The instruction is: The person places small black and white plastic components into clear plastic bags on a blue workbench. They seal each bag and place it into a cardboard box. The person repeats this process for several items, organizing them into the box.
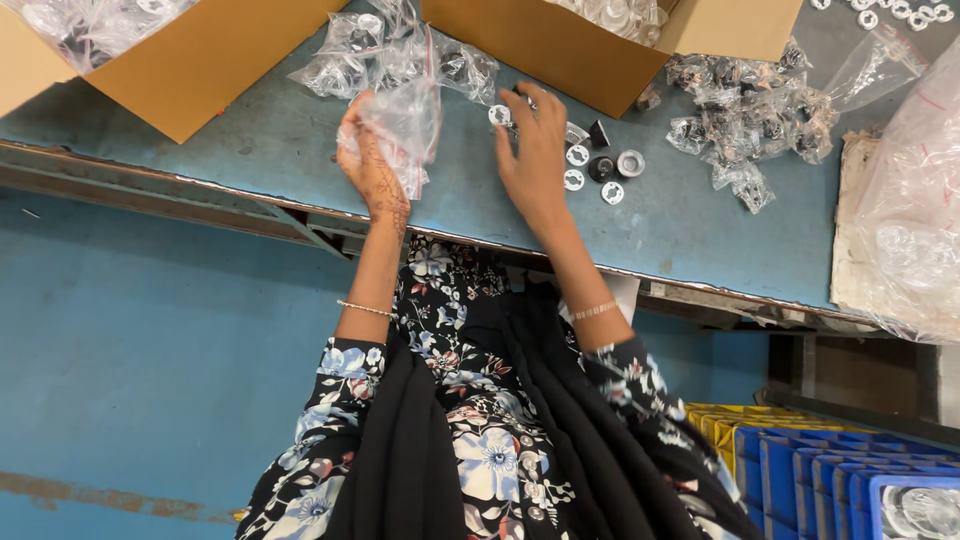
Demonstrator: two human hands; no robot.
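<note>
My left hand point(368, 160) holds up a small clear plastic bag point(405, 125) over the blue table point(280, 140), fingers closed on its edge. My right hand point(532, 150) hovers just to the right of it, pinching a small white ring-shaped part point(499, 115) at its fingertips. Beside the right hand, loose small parts lie on the table: white rings point(577, 155), a black round piece point(601, 167) and a silver-grey ring point(630, 162).
Two open cardboard boxes point(200, 60) point(560, 45) of bagged parts stand at the back. Filled small bags point(745, 125) are heaped at right, with a large clear bag point(915, 200) beyond. Blue and yellow crates point(810, 470) sit on the floor at lower right.
</note>
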